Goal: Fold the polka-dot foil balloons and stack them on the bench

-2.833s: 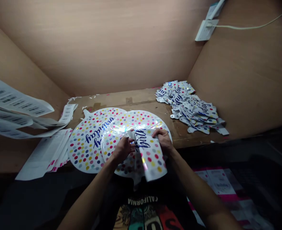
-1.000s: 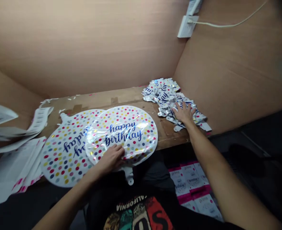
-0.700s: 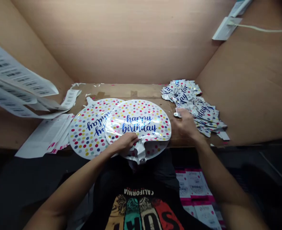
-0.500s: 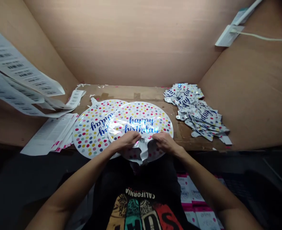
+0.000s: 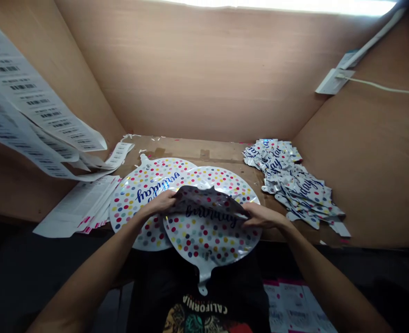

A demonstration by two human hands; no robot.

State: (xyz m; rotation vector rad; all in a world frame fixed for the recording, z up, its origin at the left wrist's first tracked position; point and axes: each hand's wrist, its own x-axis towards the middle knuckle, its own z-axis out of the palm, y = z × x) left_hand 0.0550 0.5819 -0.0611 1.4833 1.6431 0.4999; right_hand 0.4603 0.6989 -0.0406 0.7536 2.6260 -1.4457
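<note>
A flat white foil balloon [image 5: 211, 243] with coloured dots and blue lettering lies before me, its tail hanging over the table's front edge. My left hand [image 5: 165, 201] pinches a lifted, curled dark edge of it on the left. On the right, my right hand [image 5: 260, 215] grips the same edge between thumb and fingers. The foil sags between both hands. More dotted foil shows just behind the raised edge; whether it belongs to the same balloon I cannot tell. Another flat dotted balloon [image 5: 131, 203] with blue lettering lies partly underneath, to the left.
Folded dotted balloons [image 5: 294, 185] are heaped on the right of the cardboard surface [image 5: 211, 150]. At left, barcode label strips [image 5: 48, 111] hang above a fanned stack of papers [image 5: 83, 208]. Cardboard walls enclose the back and sides. Printed packets [image 5: 291, 305] lie below the table at right.
My hands have moved apart from near the balloon's middle to its two sides, raising a curled edge between them. The tail now hangs toward me in full view. The camera view has shifted slightly.
</note>
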